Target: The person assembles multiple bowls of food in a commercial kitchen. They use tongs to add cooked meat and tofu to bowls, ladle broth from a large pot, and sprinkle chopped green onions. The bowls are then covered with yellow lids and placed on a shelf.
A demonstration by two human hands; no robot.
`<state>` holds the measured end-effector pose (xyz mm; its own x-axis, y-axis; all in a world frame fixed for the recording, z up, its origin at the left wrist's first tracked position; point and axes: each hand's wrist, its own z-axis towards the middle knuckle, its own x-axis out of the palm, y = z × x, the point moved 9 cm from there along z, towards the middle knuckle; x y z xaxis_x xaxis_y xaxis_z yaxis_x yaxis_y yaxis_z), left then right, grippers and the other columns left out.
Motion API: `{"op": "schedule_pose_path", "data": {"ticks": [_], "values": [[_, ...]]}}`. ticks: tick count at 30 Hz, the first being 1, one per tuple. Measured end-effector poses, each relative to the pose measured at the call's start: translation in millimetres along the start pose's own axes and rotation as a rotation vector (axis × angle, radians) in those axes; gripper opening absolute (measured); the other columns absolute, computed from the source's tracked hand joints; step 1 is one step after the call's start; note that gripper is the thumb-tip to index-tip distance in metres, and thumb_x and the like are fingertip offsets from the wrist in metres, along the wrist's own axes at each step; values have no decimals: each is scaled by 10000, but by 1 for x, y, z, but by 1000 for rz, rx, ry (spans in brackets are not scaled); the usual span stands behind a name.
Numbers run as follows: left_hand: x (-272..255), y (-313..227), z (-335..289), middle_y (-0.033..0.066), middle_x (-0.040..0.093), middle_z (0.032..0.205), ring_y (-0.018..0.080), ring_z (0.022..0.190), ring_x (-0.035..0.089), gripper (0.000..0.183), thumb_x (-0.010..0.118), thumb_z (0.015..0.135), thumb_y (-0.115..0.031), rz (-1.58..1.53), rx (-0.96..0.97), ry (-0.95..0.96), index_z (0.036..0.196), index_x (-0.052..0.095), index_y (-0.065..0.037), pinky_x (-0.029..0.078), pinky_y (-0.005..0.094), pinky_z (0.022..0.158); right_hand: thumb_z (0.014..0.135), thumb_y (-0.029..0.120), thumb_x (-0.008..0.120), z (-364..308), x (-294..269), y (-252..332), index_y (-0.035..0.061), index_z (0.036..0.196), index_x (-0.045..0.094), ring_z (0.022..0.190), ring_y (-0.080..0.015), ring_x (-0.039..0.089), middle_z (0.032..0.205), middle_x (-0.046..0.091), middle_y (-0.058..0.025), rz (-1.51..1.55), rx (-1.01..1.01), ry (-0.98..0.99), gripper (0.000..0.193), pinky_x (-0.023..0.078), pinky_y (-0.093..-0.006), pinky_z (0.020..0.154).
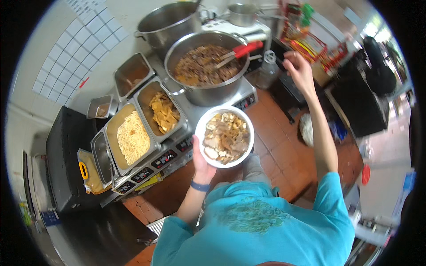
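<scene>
A white bowl (199,133) of sliced meat and brownish pieces rests in my left hand (203,166), with the thumb along its side and the other fingers mostly hidden beneath. My right hand (301,71) is raised at the upper right, its fingers loosely bent and apart, with nothing visible between them. It is nearest to a clear plastic bottle (268,71) and the red packages (308,46). Ahead of the bowl stands a large steel pot (213,94) of dark, chunky food. A utensil with a red handle (248,48) leans in it.
Left of the bowl, steel pans hold noodles (133,138) and yellowish slices (163,113). A second tall pot (171,37) stands behind. An oil jug (92,170) with a yellow handle sits at the counter's left end. Red floor tiles (277,155) show below.
</scene>
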<state>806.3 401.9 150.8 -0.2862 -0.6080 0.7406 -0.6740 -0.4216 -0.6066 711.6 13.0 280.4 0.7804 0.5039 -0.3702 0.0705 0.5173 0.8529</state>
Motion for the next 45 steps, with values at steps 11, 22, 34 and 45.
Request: {"op": "schedule_pose_path", "data": {"ticks": [11, 22, 34, 45], "values": [[63, -81, 128, 135, 475, 1485, 306, 1352, 481, 632, 364, 1074, -496, -148, 550, -315, 1507, 368, -36, 397, 455, 1136, 909, 631, 580, 446, 315, 95, -29, 1132, 676, 936, -353, 703, 993, 723, -212, -775, -460, 583, 704, 553, -443, 821], [68, -115, 181, 134, 474, 1481, 313, 1336, 495, 648, 420, 1054, -518, -196, 581, -536, 1514, 360, -66, 458, 475, 1089, 854, 278, 737, 435, 385, 99, 31, 798, 746, 856, -304, 721, 868, 749, -130, -1177, -1133, 655, 253, 566, -395, 738], [60, -160, 233, 117, 501, 1459, 273, 1322, 513, 624, 401, 1065, -509, -65, 544, -514, 1494, 386, -56, 464, 421, 1076, 916, 311, 576, 452, 356, 73, -95, 998, 711, 940, -432, 682, 986, 704, -284, -1054, -511, 976, 435, 546, -465, 854], [57, -186, 243, 124, 489, 1478, 281, 1338, 506, 644, 376, 1068, -525, -60, 563, -546, 1501, 376, -48, 448, 427, 1094, 875, 234, 524, 439, 407, 32, -67, 835, 728, 823, -387, 690, 842, 695, -244, -1300, -487, 1152, 366, 530, -456, 709]]}}
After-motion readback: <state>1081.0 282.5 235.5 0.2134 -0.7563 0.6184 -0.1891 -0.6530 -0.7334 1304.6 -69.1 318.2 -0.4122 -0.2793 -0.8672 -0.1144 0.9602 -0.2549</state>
